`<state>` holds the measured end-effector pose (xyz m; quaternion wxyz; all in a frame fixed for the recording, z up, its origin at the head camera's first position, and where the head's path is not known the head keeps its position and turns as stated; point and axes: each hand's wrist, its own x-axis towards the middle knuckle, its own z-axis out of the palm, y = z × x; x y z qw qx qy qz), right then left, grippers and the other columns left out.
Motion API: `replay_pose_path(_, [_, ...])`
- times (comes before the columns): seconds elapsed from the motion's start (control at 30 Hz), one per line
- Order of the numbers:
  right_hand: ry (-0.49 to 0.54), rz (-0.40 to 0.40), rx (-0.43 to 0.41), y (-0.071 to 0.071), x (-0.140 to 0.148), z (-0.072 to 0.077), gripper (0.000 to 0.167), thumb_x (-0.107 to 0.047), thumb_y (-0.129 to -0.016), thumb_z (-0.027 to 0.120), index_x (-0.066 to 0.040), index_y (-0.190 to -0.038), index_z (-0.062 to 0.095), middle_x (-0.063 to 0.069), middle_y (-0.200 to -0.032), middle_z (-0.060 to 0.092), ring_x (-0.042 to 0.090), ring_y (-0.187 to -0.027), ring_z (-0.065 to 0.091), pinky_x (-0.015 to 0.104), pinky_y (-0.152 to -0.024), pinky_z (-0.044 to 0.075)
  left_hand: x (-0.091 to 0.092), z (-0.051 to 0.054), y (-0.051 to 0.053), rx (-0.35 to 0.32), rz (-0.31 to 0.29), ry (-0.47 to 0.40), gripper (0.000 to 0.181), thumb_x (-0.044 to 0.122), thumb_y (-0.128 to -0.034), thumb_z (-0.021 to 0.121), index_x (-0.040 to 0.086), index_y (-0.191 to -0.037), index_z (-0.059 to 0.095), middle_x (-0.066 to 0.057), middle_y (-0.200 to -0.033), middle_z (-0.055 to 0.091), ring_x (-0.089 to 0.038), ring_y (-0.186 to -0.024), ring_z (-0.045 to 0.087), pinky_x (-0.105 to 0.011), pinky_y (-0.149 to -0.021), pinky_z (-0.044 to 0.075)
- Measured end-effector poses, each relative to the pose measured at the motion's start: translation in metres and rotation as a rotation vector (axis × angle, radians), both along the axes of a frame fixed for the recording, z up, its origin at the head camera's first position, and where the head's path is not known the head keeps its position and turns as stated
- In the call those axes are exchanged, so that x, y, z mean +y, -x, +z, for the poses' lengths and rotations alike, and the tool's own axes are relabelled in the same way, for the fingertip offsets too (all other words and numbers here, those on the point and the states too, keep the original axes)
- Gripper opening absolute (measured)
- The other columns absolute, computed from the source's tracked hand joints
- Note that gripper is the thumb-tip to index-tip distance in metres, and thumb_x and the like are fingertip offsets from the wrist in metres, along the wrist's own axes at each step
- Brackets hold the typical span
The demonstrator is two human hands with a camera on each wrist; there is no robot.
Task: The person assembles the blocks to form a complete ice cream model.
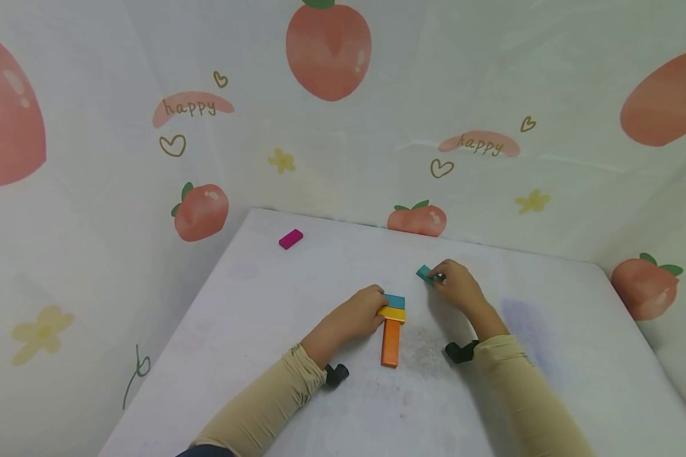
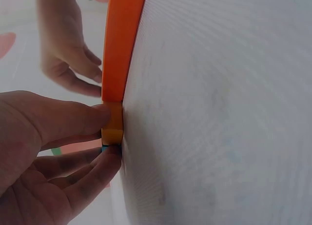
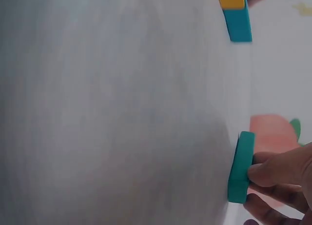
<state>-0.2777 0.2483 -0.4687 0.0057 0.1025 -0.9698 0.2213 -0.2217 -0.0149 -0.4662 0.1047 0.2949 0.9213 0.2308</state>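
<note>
While a smooth, flat-faced, teal-green rectangular block is showing its bright sides above the white counter, a person's right hand is pinching it between thumb and fingers. Whether the block is touching the counter cannot be told. Nearer the middle, a glossy blue rectangular block, a yellow rectangular block and a long orange rectangular block are forming a T. The right hand is reaching forward, wrist bent inward, fingers closing narrowly on the green block; the left hand is coming in from the left, its fingers gripping the left ends of the yellow and blue blocks. In the head view, the green block's long axis is slanting from far left to near right; the orange block is pointing toward the person, with the blue and yellow blocks lying crosswise.
</note>
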Motion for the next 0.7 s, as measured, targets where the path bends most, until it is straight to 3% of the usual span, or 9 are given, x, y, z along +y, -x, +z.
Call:
replay_pose_path(0.4, [0.024, 0.076, -0.068, -0.007, -0.030, 0.005, 0.018, 0.000, -0.098, 0.066, 0.000, -0.108, 0.080, 0.018, -0.120, 0.070, 0.036, -0.109, 0.066, 0.056, -0.102, 0.056, 0.001, 0.001, 0.002, 0.012, -0.013, 0.028, 0.032, 0.011, -0.1031, 0.069, -0.002, -0.132, 0.071, -0.016, -0.141, 0.065, -0.023, -0.124, 0.066, -0.032, -0.109, 0.055])
replay_pose_path(0.7, [0.025, 0.132, -0.055, -0.010, -0.040, 0.005, 0.017, 0.001, -0.097, 0.066, -0.002, -0.105, 0.081, 0.016, -0.115, 0.071, 0.033, -0.108, 0.067, 0.055, -0.102, 0.057, 0.001, 0.002, 0.001, 0.023, -0.025, 0.014, 0.029, 0.011, -0.1026, 0.069, -0.003, -0.128, 0.072, -0.016, -0.138, 0.066, -0.022, -0.119, 0.068, -0.031, -0.107, 0.056])
